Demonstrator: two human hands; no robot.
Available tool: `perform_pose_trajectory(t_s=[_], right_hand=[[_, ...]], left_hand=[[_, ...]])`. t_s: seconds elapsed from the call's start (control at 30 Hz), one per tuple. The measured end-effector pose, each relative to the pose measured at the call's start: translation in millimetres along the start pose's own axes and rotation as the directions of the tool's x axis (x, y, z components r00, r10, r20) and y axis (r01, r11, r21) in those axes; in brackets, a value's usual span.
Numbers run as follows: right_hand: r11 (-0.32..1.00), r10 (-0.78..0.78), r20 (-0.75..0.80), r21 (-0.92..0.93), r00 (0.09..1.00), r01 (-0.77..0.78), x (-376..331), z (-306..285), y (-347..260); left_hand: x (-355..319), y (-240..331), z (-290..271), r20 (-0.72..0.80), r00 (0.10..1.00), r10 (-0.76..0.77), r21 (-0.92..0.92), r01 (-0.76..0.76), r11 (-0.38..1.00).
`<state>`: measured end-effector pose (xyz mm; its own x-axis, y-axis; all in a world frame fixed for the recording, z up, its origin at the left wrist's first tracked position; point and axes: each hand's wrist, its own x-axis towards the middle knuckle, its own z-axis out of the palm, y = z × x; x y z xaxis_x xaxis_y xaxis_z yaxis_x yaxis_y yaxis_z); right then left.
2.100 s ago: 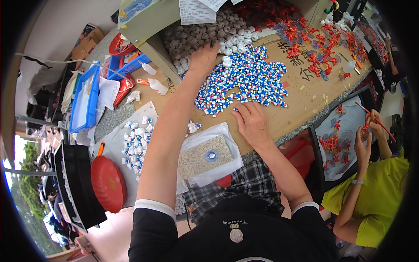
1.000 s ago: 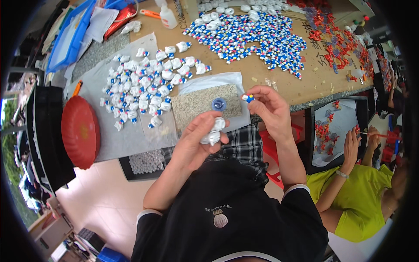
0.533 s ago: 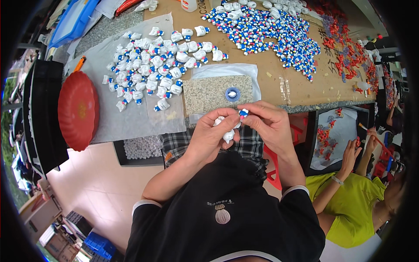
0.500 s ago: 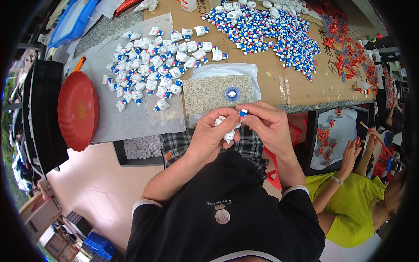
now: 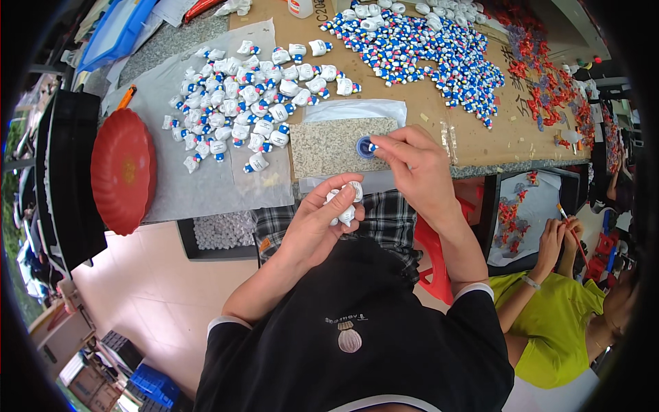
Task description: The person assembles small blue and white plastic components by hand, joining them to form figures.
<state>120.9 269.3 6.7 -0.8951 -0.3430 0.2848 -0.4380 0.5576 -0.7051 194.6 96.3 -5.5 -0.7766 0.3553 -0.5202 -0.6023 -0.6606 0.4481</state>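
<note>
My left hand (image 5: 310, 225) is closed around a few small white figurine heads (image 5: 345, 209) with pointed ears, held over my lap. My right hand (image 5: 420, 165) pinches a small blue-and-white figurine body (image 5: 373, 147) between thumb and fingertips. That piece is at a small round blue dish (image 5: 360, 149), whose right side my fingers partly hide; whether the piece touches what is inside I cannot tell. Under the dish lies a speckled stone slab (image 5: 321, 145) at the table's near edge. White-headed figurines with blue bodies (image 5: 237, 103) lie in a loose pile to the left.
A big heap of blue figurine bodies (image 5: 412, 62) covers the cardboard (image 5: 480, 147) at the far right, with white heads (image 5: 449, 9) behind. At left stands a red scalloped bowl (image 5: 123, 172). On the right, a co-worker in a yellow-green top (image 5: 549, 329) holds a brush beside a tray (image 5: 508, 247).
My right hand has left the left hand, moving up and away to the dish with the blue body. My left hand stays over the lap with the white heads.
</note>
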Motion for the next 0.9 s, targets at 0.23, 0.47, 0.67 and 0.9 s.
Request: perform_pose_trajectory(t_s=[0.23, 0.47, 0.67, 0.9], right_hand=[[0.982, -0.087, 0.115, -0.159, 0.99, 0.104, 8.0, 5.9, -7.8], [0.766, 0.387, 0.195, 0.477, 0.901, -0.432, -3.0, -5.1, -4.2], [0.645, 0.375, 0.205, 0.643, 0.904, -0.413, -14.0, -6.7, -18.7], [0.737, 0.336, 0.133, 0.579, 0.932, -0.348, -24.6, 8.4, -24.2]], left_hand=[[-1.5, 6.6, -7.9, -0.008, 0.996, 0.092, -0.015, -0.093, 0.996], [8.3, 6.6, -8.5, 0.011, 0.98, 0.2, 0.053, -0.201, 0.978], [14.2, 0.7, -4.9, 0.034, 0.97, 0.241, 0.05, -0.242, 0.969], [15.3, -5.5, -1.0, 0.046, 0.943, 0.328, 0.044, -0.33, 0.943]])
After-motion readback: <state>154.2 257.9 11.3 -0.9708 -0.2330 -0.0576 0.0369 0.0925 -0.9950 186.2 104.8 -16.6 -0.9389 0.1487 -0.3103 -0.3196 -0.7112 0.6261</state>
